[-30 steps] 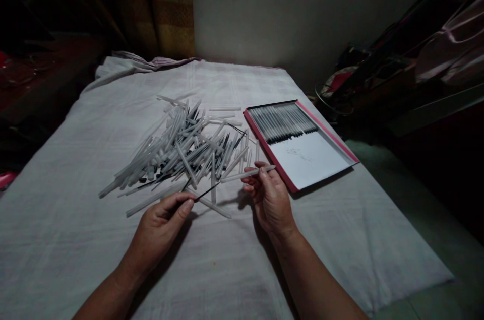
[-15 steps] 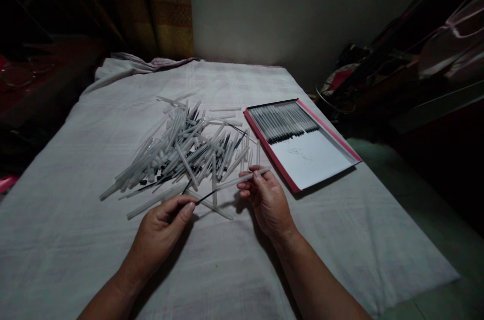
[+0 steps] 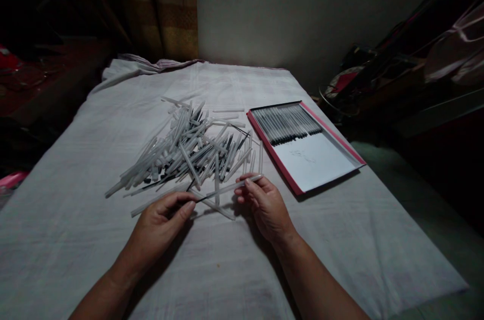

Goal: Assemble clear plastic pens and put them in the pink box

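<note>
Left hand (image 3: pixel 166 216) pinching a thin black stick (image 3: pixel 202 199), right hand (image 3: pixel 269 206) gripping a pale tube (image 3: pixel 231 187), ends meeting! Beyond them, a jumbled pile (image 3: pixel 149 163) lies beside a red-edged box (image 3: pixel 278 161).

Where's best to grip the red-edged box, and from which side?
Probably the long right wall of the red-edged box, toward its far end, coming from the right. That wall is a straight raised edge, the loose tubes lie off the left side, and the packed row of tubes sits at the far end. The right hand must first release its clear tube.
</note>
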Tool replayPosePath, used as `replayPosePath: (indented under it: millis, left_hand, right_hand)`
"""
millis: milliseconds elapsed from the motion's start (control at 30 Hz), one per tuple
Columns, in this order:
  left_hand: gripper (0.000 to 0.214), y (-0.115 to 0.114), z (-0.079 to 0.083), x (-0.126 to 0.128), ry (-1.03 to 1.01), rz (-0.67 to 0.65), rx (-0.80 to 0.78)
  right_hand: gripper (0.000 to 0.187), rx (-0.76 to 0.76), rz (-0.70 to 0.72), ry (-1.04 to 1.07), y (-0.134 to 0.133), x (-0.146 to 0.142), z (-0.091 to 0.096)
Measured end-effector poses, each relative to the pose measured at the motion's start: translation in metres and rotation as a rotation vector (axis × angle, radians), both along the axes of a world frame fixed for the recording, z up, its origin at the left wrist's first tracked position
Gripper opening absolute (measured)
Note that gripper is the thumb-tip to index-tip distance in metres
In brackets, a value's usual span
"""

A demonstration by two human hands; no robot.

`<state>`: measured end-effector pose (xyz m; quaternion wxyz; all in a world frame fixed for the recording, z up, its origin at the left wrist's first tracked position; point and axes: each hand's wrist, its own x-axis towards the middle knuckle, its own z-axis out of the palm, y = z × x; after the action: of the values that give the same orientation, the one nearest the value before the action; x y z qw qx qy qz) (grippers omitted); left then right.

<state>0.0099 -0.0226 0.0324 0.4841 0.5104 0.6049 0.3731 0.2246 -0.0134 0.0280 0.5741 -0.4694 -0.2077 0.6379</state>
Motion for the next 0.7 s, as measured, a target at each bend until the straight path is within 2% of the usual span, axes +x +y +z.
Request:
replayPosePath:
  millis: [67, 167, 233, 333, 433, 533, 700]
  left_hand:
    - [0.042, -0.002, 0.0, 0.005, -0.184, 0.094, -0.073]
    - [0.055, -0.004, 0.004, 0.013, -0.565, 0.22, -0.138]
    - [0.059, -0.004, 0.008, 0.016, -0.752, 0.241, -0.178]
    - [0.064, -0.002, 0.012, 0.014, -0.896, 0.253, -0.244]
    - [0.055, 0.0, 0.011, 0.011, -0.903, 0.277, -0.262]
    - [0.041, -0.002, 0.006, 0.011, -0.771, 0.221, -0.205]
    - [0.044, -0.013, -0.001, 0.018, -0.447, 0.012, -0.179]
  right_hand:
    - [0.038, -0.02, 0.068, 0.021, -0.002, -0.003, 0.001]
    - [0.035, -0.054, 0.137, 0.065, -0.006, -0.007, 0.002]
    - [0.033, -0.07, 0.162, 0.081, -0.008, -0.01, 0.002]
    - [0.032, -0.089, 0.189, 0.096, -0.01, -0.013, 0.002]
    - [0.035, -0.105, 0.141, 0.17, -0.009, -0.011, 0.003]
    - [0.039, -0.12, 0.1, 0.229, -0.007, -0.009, 0.003]
    - [0.036, -0.081, 0.249, 0.126, -0.012, -0.016, -0.003]
